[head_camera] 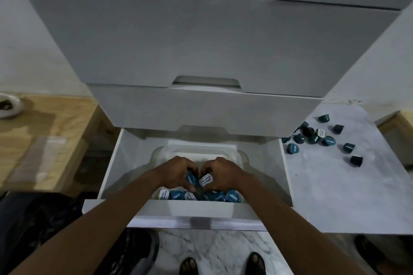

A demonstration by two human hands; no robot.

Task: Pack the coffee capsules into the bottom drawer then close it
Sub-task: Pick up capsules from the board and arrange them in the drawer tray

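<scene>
The bottom drawer (116, 163) of a white cabinet stands pulled out. Inside it sits a clear plastic tub (239, 154). Along the tub's near side lie several blue and white coffee capsules (232, 196). Both hands are inside the drawer, above that row. My left hand (178, 172) is closed around a blue capsule (191, 179). My right hand (221, 173) grips a white-lidded capsule (206, 180). The two hands nearly touch. Several more dark blue capsules (312, 138) lie loose on a white surface to the drawer's right.
Closed white drawers (201, 40) rise above the open one. A wooden surface (44, 140) with a small white dish (9, 105) is at the left. A dark bag (33, 230) lies lower left. My feet (223, 265) stand on marble floor below the drawer front.
</scene>
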